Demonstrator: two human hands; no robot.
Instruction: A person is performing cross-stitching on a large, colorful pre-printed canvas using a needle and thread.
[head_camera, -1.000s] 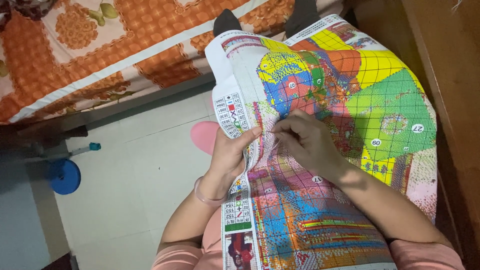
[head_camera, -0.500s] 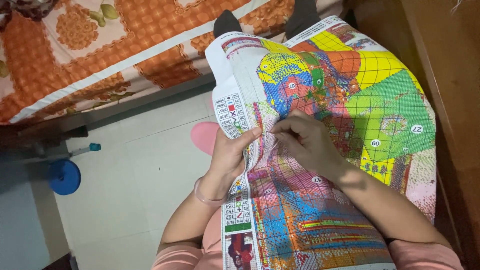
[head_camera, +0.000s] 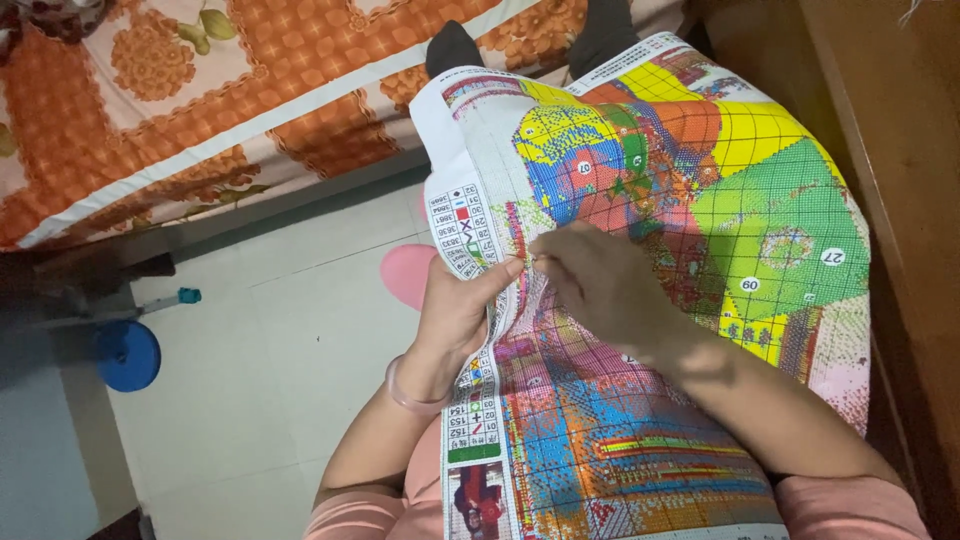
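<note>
Together we are pinching the multicoloured cross-stitch canvas (head_camera: 690, 200): left hand (head_camera: 455, 310) gripping its white chart margin (head_camera: 462, 225), right hand (head_camera: 605, 285) fingertips pressed together beside it.

An orange floral bedspread (head_camera: 230, 100) lies above a blue round stool (head_camera: 128, 354).

Home bedroom: bed w/ orange floral sheet (head_camera: 200, 110), pale tiled floor (head_camera: 280, 380), wooden furniture (head_camera: 890, 150).

The scene is dimly and unevenly lit — the cross-stitch canvas (head_camera: 680, 250) and orange bedspread (head_camera: 200, 110) are seen brightly, in saturated colour. The lower left floor (head_camera: 40, 450) is sunk in shadow — the wooden panel (head_camera: 900, 150) is darkened too. Slight softness is noted throughout.
</note>
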